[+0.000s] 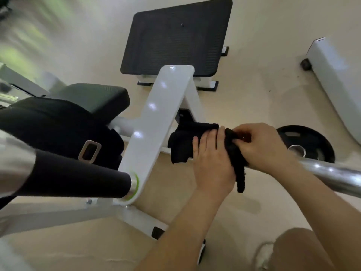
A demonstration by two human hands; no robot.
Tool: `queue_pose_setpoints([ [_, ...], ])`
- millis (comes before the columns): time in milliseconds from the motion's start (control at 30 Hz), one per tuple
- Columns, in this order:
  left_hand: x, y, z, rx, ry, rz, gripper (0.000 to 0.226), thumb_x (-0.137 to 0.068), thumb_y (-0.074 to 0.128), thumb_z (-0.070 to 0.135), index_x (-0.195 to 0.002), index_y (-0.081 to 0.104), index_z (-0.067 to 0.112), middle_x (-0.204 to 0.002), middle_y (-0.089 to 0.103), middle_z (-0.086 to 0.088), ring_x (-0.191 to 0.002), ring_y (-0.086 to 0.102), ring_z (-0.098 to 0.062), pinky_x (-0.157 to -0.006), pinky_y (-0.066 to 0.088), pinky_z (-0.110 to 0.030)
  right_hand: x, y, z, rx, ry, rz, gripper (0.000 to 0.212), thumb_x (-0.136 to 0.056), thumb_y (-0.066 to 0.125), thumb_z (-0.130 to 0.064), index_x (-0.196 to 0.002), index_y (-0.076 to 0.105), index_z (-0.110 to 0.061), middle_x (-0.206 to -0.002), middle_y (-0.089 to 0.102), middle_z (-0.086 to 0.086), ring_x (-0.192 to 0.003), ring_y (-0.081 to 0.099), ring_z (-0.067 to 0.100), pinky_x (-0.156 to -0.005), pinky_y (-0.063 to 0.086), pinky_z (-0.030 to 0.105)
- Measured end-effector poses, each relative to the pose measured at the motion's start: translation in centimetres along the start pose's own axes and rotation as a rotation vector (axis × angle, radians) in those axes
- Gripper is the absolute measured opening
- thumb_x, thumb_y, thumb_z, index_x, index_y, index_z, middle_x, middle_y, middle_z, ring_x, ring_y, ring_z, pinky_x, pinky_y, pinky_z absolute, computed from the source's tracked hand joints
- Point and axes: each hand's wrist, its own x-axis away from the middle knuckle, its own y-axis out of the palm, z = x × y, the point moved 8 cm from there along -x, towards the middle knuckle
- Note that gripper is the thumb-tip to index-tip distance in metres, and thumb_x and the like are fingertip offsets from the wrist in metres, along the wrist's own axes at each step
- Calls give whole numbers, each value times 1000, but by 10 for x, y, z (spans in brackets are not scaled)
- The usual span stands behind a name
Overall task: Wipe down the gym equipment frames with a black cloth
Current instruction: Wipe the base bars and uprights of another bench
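Fingers of the left hand (pixel 213 159) curl over a fold of the black cloth (pixel 181 141), while the right hand (pixel 263 145) pinches its bunched middle (a tail hangs between the wrists). The cloth sits over the chrome bar (pixel 332 173), just right of the white frame (pixel 156 118).

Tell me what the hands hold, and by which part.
Both hold the black cloth: the right hand pinches its bunched right part, the left hand grips its middle, with an end hanging below.
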Motion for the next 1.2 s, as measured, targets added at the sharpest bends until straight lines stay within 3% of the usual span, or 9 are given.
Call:
queue_pose_setpoints([
  [200, -44, -5, 13, -139, 42, -261, 20, -84, 52, 28, -103, 56, 23, -94, 61, 2, -92, 58, -22, -88, 37, -35, -1, -8, 15, -36, 201, 138, 25, -94, 46, -27, -114, 59, -20, -99, 63, 7, -96, 57, 25, -74, 40, 33],
  [333, -36, -5, 16, -23, -105, -285, 28, -88, 37, 31, -104, 58, 23, -102, 60, 6, -104, 54, -15, -108, 30, -35, 15, 10, -1, -167, 133, -81, 37, -93, 52, -39, -128, 51, -26, -110, 61, -2, -100, 57, 18, -88, 47, 36],
  [467, -15, -28, 5, 244, -214, -299, 26, -99, 41, 20, -110, 64, 16, -105, 62, 2, -103, 56, -17, -96, 44, -38, 22, -8, 3, -379, 261, 49, 22, -94, 50, -7, -101, 64, -23, -100, 66, -4, -90, 61, 15, -75, 49, 21],
  [567, -7, -65, 7, 212, -347, -388, 25, -100, 41, 26, -101, 60, 11, -98, 62, -3, -90, 58, -20, -80, 49, -38, 23, -17, -10, -648, 399, 21, 29, -96, 44, -5, -86, 62, -26, -90, 66, -2, -85, 61, 20, -70, 53, 30],
  [700, -12, -138, 28, -61, -379, -434, 21, -101, 35, 37, -98, 42, 18, -96, 59, -2, -83, 60, -23, -64, 40, -32, 16, -41, -76, -403, 116, -134, 20, -96, 49, -15, -93, 61, -30, -88, 64, -17, -84, 60, 7, -61, 46, 9],
  [900, -9, -266, 52, -288, -316, -307, 32, -78, 65, 25, -100, 45, 15, -51, 54, 4, -38, 47, -17, -42, 25, -25, 7, -64, -172, -382, -47, -162, 11, -85, 68, -24, -93, 67, -31, -78, 67, -16, -77, 62, 1, -71, 46, 13],
  [1000, -18, -312, 49, -423, -211, -331, 27, -73, 65, 20, -99, 60, 17, -59, 57, 5, -51, 51, -16, -48, 26, -25, -4, -44, -212, -379, -88, -263, 26, -83, 71, -27, -108, 67, -28, -83, 68, -10, -78, 63, 4, -71, 46, 12],
  [1100, -53, -342, 25, -393, -176, -374, 17, -92, 52, 29, -107, 58, 34, -86, 60, 11, -76, 55, -9, -66, 48, -28, -6, -13, -230, -188, -229, -377, 46, -89, 61, -22, -134, 53, -20, -125, 62, -1, -115, 57, 15, -102, 41, 23],
  [1200, -81, -321, -34, -125, -305, -606, 20, -94, 53, 31, -111, 61, 38, -98, 61, 17, -80, 55, -2, -82, 48, -26, 0, -24, -210, -35, -231, -160, 45, -93, 58, -16, -137, 48, -18, -145, 41, 2, -137, 32, 18, -114, 23, 27],
])
